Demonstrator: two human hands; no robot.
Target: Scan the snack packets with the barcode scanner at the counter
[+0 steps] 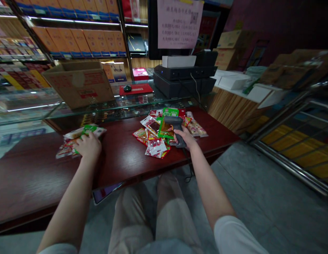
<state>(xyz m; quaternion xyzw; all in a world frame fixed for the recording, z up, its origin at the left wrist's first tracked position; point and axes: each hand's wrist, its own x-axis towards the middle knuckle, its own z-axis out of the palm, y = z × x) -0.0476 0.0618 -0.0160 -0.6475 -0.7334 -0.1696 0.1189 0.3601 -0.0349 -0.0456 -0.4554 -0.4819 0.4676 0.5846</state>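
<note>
My right hand (187, 137) is wrapped round the grip of a dark barcode scanner (174, 120), whose head points left over a heap of snack packets (156, 146). Under the scanner lies a green-edged packet (164, 131), with red, white and clear ones around it. To the left, my left hand (88, 144) rests palm down on a smaller pile of packets (66, 147), its fingers spread over them. A green packet (89, 128) shows just beyond the fingertips. My palm hides part of that pile.
Both piles lie on a dark red-brown wooden table (121, 155). Behind it are a glass counter, an open cardboard box (79, 84), a mouse (127, 88) on a red mat, and a till (183, 84) below a monitor. A metal rail (291, 169) stands at right.
</note>
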